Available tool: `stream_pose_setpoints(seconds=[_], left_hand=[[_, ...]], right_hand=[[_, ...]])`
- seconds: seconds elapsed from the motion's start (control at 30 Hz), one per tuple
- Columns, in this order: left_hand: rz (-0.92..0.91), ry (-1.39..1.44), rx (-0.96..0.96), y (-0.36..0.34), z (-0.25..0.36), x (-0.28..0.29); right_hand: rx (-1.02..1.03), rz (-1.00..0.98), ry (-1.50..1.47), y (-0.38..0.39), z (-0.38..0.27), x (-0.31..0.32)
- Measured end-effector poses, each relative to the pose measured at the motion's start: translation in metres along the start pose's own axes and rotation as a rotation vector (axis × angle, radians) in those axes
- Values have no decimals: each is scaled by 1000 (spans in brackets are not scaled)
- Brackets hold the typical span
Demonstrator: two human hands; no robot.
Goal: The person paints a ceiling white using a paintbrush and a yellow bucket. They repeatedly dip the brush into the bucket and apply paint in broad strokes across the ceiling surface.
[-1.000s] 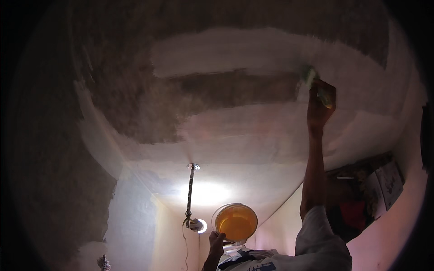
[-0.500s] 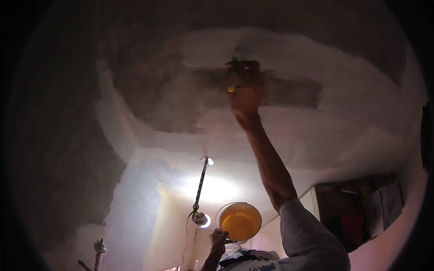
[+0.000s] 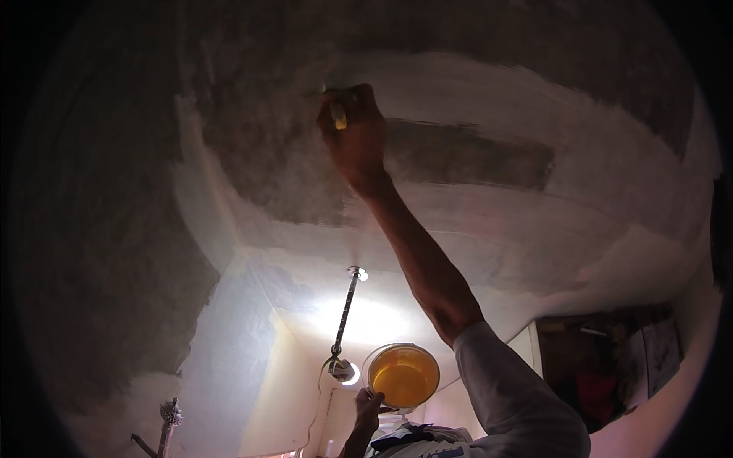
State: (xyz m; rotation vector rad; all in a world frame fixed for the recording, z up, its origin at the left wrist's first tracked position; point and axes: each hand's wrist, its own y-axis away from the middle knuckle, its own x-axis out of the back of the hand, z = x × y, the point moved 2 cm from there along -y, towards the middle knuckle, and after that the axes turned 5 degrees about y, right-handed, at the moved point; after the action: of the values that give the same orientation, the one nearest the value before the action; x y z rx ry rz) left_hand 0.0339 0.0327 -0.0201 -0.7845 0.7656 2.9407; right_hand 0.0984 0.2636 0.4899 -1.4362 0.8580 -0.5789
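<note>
My right hand (image 3: pixel 353 131) is raised high against a dark grey ceiling surface with pale coated patches. It is closed round a paintbrush (image 3: pixel 338 114) with a yellowish handle; the brush head is mostly hidden by my fingers and the dimness. Just right of the hand runs a dark bare band (image 3: pixel 473 156), framed by pale, streaky coating above and below. Low in the view, my left hand (image 3: pixel 369 403) grips the rim of a round bucket (image 3: pixel 405 375). The inside of this bucket shows yellow-orange.
A lamp fitting (image 3: pixel 343 371) with a lit bulb hangs on a dark rod from the ceiling, left of the bucket. A shelf or cabinet (image 3: pixel 603 359) with dark and red items stands at the lower right. Another ornate fixture (image 3: pixel 169 416) juts up at the lower left.
My right hand has swept left with the paintbrush across the ceiling, away from the dark band. The left hand and bucket have stayed almost in place.
</note>
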Motion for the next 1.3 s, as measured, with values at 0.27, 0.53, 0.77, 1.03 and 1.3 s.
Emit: stream_pose_setpoints(seconds=[0.27, 0.53, 0.77, 1.03, 1.3], left_hand=[[-56, -27, 17, -3, 3, -2], [-71, -76, 60, -8, 2, -16], [-82, -91, 68, -8, -2, -25], [-74, -93, 28, -11, -10, -25], [-12, -77, 18, -10, -11, -14]], right_hand=[[57, 54, 85, -35, 31, 50], [-129, 82, 60, -58, 104, 177], [-154, 167, 336, -65, 159, 269], [-64, 264, 523, -59, 157, 274], [83, 111, 315, -32, 78, 117]])
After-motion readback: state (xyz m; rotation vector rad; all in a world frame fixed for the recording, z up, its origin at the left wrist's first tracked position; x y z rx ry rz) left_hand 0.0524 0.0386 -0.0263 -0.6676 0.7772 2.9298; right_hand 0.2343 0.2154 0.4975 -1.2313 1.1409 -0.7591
